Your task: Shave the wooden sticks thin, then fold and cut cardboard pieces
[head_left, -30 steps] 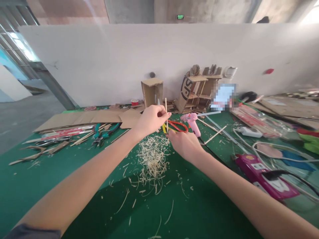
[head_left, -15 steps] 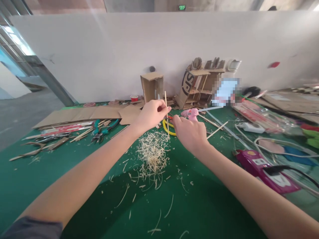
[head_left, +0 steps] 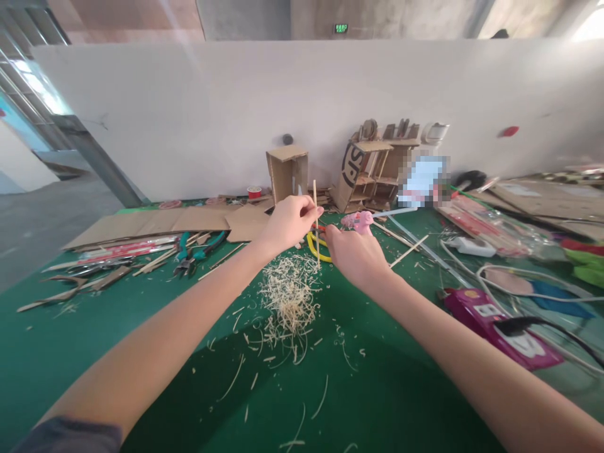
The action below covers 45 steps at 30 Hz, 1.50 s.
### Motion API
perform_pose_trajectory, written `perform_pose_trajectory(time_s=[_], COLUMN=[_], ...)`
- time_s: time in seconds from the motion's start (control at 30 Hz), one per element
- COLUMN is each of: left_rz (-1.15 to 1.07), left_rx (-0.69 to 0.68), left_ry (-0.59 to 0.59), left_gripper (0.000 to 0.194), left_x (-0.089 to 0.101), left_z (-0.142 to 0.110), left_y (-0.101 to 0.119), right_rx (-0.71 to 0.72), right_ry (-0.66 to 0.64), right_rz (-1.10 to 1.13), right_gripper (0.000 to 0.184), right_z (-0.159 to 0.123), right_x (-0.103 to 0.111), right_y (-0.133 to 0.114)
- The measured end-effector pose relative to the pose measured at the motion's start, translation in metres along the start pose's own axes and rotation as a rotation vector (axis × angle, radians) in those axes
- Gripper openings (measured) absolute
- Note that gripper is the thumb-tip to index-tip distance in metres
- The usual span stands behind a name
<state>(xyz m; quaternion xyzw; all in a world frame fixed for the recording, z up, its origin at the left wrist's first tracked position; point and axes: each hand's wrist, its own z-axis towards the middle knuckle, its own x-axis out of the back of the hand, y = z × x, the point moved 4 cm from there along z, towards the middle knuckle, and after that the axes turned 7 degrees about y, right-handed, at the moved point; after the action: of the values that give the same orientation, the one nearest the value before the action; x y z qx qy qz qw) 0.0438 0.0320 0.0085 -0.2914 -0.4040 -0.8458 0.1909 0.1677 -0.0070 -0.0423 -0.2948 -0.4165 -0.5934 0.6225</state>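
Head view: where is the stick (head_left: 318,239), and how do the hands stand?

Near upright, pinched in the left hand (head_left: 296,221), its lower end at the far side of the shavings (head_left: 290,296). The right hand (head_left: 356,251) is curled just beside it; what it grips, if anything, I cannot tell

How should the stick handle?

Judged by eye: light, stiff, dry, and liable to snap if bent. It is best taken by its upper part in a narrow pinch, without squeezing hard

And edges, and room for moving?

Tight behind: a yellow loop (head_left: 310,244) lies by the lower part of the stick, the glue gun (head_left: 361,221) just past the right hand, the box (head_left: 277,176) beyond the left. Nearer the camera, the counter (head_left: 401,409) gives the widest room, strewn with loose shavings. Its left edge lies well apart from both hands; its near edge is out of view
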Motion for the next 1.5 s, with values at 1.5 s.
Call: perform_pose_trajectory(time_s=[1.5], left_rz=[0.025], left_rx=[-0.052], left_ry=[-0.117], left_gripper=[0.026], left_x=[0.007], left_z=[-0.001], left_y=[-0.003], right_rx=[0.109], right_ry=[0.271], right_rz=[0.126], right_gripper=[0.042], right_z=[-0.012], right_x=[-0.010], right_y=[0.013])
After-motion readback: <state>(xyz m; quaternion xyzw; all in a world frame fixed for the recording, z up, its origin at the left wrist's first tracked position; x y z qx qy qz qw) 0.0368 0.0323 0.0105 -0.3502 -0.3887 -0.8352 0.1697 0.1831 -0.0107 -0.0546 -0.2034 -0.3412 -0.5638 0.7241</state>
